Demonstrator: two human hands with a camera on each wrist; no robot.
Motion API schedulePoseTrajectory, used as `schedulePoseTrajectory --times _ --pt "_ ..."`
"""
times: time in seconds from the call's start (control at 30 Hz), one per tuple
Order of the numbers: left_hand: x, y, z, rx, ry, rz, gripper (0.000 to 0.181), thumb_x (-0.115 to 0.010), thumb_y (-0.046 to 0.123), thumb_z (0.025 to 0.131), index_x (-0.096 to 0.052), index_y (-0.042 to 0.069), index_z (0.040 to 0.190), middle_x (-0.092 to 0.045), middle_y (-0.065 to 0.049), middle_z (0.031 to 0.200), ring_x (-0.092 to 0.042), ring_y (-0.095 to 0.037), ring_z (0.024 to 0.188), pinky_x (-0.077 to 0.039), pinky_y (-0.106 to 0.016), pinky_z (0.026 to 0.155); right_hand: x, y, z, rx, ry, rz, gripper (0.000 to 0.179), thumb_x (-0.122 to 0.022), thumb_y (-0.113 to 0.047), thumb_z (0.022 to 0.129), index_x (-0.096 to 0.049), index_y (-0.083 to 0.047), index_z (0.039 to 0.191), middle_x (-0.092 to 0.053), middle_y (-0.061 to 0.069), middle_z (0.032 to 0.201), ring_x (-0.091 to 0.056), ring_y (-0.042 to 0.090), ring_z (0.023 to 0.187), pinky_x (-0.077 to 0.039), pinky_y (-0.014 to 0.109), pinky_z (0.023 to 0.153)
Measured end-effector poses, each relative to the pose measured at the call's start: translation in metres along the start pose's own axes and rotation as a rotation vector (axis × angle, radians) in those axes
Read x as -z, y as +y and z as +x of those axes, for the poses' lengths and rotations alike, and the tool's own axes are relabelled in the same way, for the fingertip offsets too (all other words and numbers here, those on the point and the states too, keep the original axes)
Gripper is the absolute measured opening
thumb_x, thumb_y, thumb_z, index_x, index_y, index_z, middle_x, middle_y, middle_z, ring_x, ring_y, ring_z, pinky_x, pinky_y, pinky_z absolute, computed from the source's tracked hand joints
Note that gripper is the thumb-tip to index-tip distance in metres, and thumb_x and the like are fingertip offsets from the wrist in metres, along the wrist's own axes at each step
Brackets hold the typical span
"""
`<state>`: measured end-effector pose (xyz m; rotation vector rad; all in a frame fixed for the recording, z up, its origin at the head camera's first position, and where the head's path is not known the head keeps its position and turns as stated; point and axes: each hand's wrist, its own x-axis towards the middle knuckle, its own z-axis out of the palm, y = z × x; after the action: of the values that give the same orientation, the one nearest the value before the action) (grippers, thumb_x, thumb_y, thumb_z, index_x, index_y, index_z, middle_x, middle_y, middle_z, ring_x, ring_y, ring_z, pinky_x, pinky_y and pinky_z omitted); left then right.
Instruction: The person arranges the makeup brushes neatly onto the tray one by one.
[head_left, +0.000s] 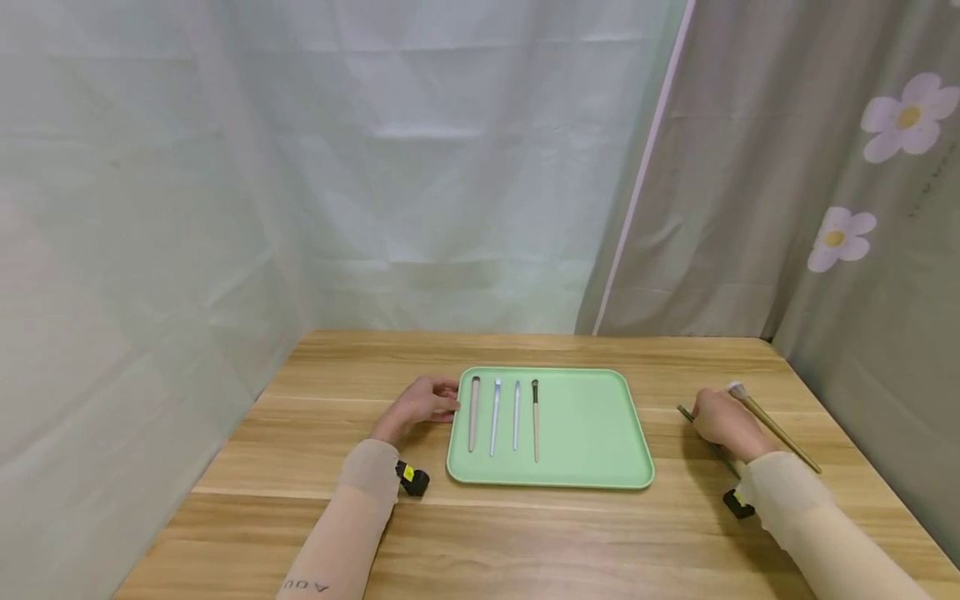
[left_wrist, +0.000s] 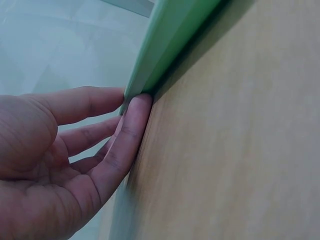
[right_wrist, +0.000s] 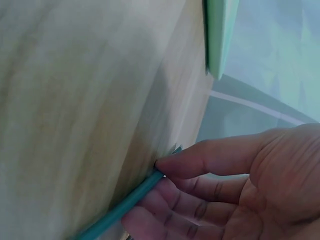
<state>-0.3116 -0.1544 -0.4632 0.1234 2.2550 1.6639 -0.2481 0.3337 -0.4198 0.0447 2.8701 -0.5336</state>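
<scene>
A light green tray lies on the wooden table. In the left wrist view, my left hand pinches its left rim between thumb and fingers. Four-sided and shallow, the tray bears several slim makeup brushes side by side, among them a pinkish brush and a dark-ferruled brush. Right of the tray, my right hand pinches a green makeup brush close to the tabletop; the fingers hide part of it. Just beyond that hand lies a larger brush with a gold-brown handle and pale bristles.
The wooden table ends at curtains behind and on both sides. A grey curtain with flowers hangs at the right. Small black cameras sit at the left wrist and the right wrist.
</scene>
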Motion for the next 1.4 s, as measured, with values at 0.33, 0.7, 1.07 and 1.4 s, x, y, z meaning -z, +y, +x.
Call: schedulePoseTrajectory --times 0.33,0.7,1.07,1.4 --pt "-0.001 0.001 0.002 -0.002 0.006 0.016 0.046 -0.066 -0.007 0.097 -0.055 -0.011 0.141 -0.062 -0.021 0.116 -0.066 -0.018 0.09 -0.064 -0.032 0.081 0.006 0.002 0.006 0.02 0.023 0.053 0.021 -0.054 0.005 0.093 -0.064 0.015 0.109 -0.064 0.017 0.082 -0.056 0.017 0.051 -0.05 0.024 0.044" --pt "-0.001 0.001 0.002 -0.005 0.0 0.018 0.044 -0.065 -0.007 0.097 -0.056 -0.011 0.14 -0.063 -0.019 0.114 -0.066 -0.018 0.091 -0.064 -0.031 0.081 0.011 -0.011 0.015 0.084 0.02 0.187 0.017 -0.059 0.004 0.088 -0.063 0.012 0.102 -0.056 0.007 0.063 -0.056 0.014 0.049 -0.053 0.027 0.046" --pt "0.002 0.001 0.003 -0.006 0.002 0.017 0.045 -0.066 -0.007 0.097 -0.056 -0.011 0.14 -0.063 -0.018 0.113 -0.066 -0.017 0.09 -0.063 -0.03 0.08 0.013 -0.051 0.017 0.15 0.01 0.251 0.014 -0.058 0.003 0.085 -0.062 0.008 0.097 -0.058 0.007 0.064 -0.059 0.016 0.051 -0.06 0.033 0.05" --pt "0.001 -0.001 0.004 0.001 0.023 0.037 0.046 -0.066 -0.007 0.097 -0.056 -0.01 0.142 -0.063 -0.019 0.116 -0.066 -0.02 0.093 -0.064 -0.031 0.081 0.007 -0.072 0.03 0.144 -0.015 0.325 0.02 -0.059 0.003 0.087 -0.064 0.011 0.104 -0.056 0.005 0.063 -0.056 0.013 0.051 -0.059 0.029 0.05"
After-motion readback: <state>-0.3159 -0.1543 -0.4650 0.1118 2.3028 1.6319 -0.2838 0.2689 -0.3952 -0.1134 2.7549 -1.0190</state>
